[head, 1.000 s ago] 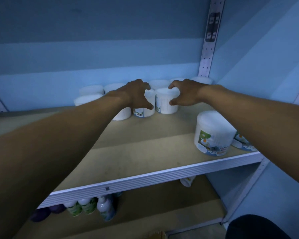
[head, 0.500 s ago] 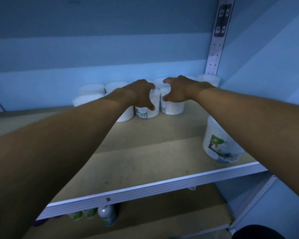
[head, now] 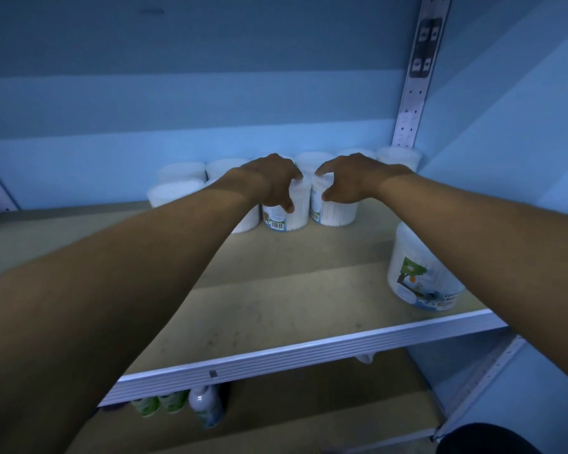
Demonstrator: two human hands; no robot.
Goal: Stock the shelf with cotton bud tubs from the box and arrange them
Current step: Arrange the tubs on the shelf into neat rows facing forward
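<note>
- Head view: both forearms reached over the shelf [head: 276, 299] toward a cluster of cotton bud tubs at its back
- Left hand [head: 273, 181] lay over the top of the barcode tub [head: 289, 213], thumb down its front, fingers curled over the lid; it was clamped on that tub
- Right hand [head: 351, 180] was clamped the same way on the neighbouring tub [head: 336, 213], thumb on its left front
- These two tubs stood upright and just beside each other; whether they touched could not be told. The hands were close together, fingertips nearly meeting above the gap
- Front row, counted: four tubs; the two held, one half hidden behind the left wrist [head: 246, 221], one at far left [head: 173, 193]
- Back row against the wall: at least five lids seen, far-left one [head: 182, 170] to the corner one [head: 399, 157]; hands hid part of the row, so the count was unsure
- One further labelled tub [head: 417, 276] stood alone near the shelf's front right edge, well apart from the cluster, partly hidden by the right forearm
- Lower shelf [head: 309, 417]: three bottles [head: 205, 406] visible under the front rail, two green-labelled, one white-topped
</note>
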